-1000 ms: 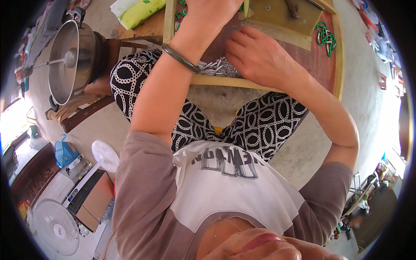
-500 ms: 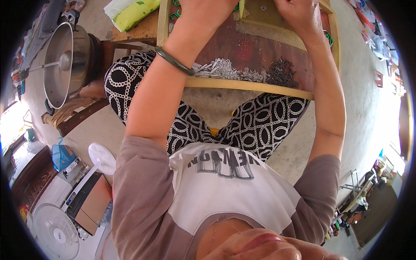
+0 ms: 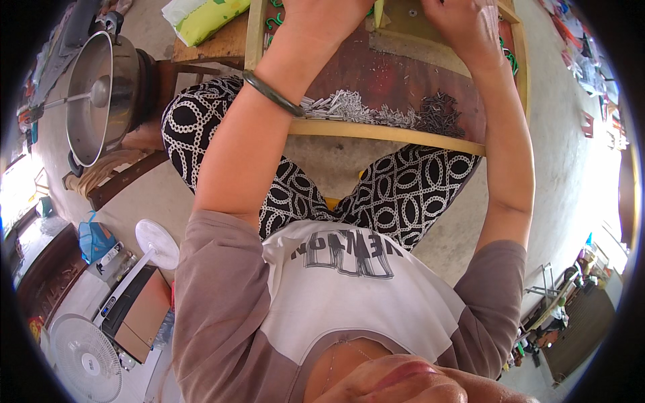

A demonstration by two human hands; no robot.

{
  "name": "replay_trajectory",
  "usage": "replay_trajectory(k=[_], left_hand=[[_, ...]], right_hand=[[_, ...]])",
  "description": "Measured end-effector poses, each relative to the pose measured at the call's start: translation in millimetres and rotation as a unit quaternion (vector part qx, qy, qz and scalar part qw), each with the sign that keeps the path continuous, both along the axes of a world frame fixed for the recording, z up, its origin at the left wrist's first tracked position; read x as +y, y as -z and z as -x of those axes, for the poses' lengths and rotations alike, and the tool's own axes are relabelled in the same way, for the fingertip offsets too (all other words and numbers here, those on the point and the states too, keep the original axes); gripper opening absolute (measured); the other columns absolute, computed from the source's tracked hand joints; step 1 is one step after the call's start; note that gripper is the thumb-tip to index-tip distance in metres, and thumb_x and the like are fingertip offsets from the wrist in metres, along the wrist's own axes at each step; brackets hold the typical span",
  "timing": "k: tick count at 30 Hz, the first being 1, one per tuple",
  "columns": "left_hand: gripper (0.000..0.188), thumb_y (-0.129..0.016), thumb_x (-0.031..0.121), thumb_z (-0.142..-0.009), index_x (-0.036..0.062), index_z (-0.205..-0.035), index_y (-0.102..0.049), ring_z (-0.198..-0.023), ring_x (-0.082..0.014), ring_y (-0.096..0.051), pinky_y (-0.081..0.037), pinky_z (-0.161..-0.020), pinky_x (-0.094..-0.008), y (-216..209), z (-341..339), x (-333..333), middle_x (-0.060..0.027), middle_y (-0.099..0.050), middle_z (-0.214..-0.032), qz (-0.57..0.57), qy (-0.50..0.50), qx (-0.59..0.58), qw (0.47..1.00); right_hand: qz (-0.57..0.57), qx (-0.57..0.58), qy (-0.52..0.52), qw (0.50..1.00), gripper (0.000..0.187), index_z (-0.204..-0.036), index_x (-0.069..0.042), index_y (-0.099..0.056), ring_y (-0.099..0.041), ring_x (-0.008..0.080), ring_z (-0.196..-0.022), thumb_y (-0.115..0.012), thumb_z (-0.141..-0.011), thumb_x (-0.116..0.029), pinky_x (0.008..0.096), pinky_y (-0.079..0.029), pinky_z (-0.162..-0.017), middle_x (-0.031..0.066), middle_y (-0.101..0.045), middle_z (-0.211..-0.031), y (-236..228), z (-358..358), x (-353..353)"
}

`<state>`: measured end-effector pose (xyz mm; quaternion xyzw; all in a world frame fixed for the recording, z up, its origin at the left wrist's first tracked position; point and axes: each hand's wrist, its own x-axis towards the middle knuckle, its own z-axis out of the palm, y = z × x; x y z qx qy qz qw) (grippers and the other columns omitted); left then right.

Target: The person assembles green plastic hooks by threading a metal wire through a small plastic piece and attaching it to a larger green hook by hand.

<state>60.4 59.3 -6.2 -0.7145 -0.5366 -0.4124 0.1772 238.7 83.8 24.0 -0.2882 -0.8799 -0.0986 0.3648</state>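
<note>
My left hand (image 3: 322,17) reaches over a shallow wooden tray (image 3: 396,131) and is cut off by the upper edge, so its fingers are hidden. A dark bangle circles that wrist. My right hand (image 3: 467,30) is over the tray's right part, its fingers curled inward at the top edge; what they hold, if anything, cannot be made out. Between the hands lie a yellowish board (image 3: 400,33) and a pointed light-green piece (image 3: 379,13). Nearer me in the tray are a heap of small silver metal pins (image 3: 342,106) and a heap of dark small metal pieces (image 3: 438,114).
Green hooks (image 3: 274,22) lie along the tray's left side, with more green hooks (image 3: 512,64) at its right. A green-and-white soft packet (image 3: 205,20) rests on a wooden surface. At the left stands a large metal pan (image 3: 87,127) with a ladle; lower down, a white fan (image 3: 87,363).
Both hands have shifted only slightly near the upper edge, with the right fingers a little further out of view. The heaps in the tray look the same.
</note>
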Motion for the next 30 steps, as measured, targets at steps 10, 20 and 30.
replay_trajectory(k=[10, 20, 30], left_hand=[[0.069, -0.094, 0.040, -0.057, 0.0062, -0.108, -0.061, -0.102, -0.0313, -0.057, -0.040, -0.096, -0.0445, -2, -2, 0, -0.0104, -0.060, -0.100, -0.010, 0.005, -0.014, 1.000], [0.068, -0.093, 0.041, -0.058, 0.0055, -0.107, -0.062, -0.103, -0.0317, -0.057, -0.040, -0.097, -0.0450, -1, 0, -4, -0.0104, -0.061, -0.099, 0.000, 0.000, -0.004, 1.000], [0.085, -0.091, 0.043, -0.063, 0.0010, -0.128, -0.057, -0.132, -0.0359, -0.048, -0.033, -0.115, -0.0510, -2, -8, -6, -0.0162, -0.057, -0.133, 0.025, -0.068, 0.041, 0.997]], right_hand=[[0.345, 0.154, 0.003, 0.926, 0.026, -0.116, 0.001, -0.067, -0.069, 0.0201, -0.092, -0.069, -0.091, -0.004, 0.0331, -0.052, -0.080, 0.0142, -0.074, -0.105, -2, -11, 15], [0.326, 0.092, 0.044, 0.940, 0.022, -0.110, 0.000, -0.067, -0.069, 0.0222, -0.086, -0.072, -0.091, -0.010, 0.0349, -0.052, -0.074, 0.0149, -0.073, -0.096, 7, -7, 19], [0.266, 0.191, 0.045, 0.944, 0.023, -0.112, -0.002, -0.069, -0.071, 0.0284, -0.086, -0.070, -0.091, -0.010, 0.0365, -0.054, -0.076, 0.0175, -0.073, -0.097, -7, -5, 4]])
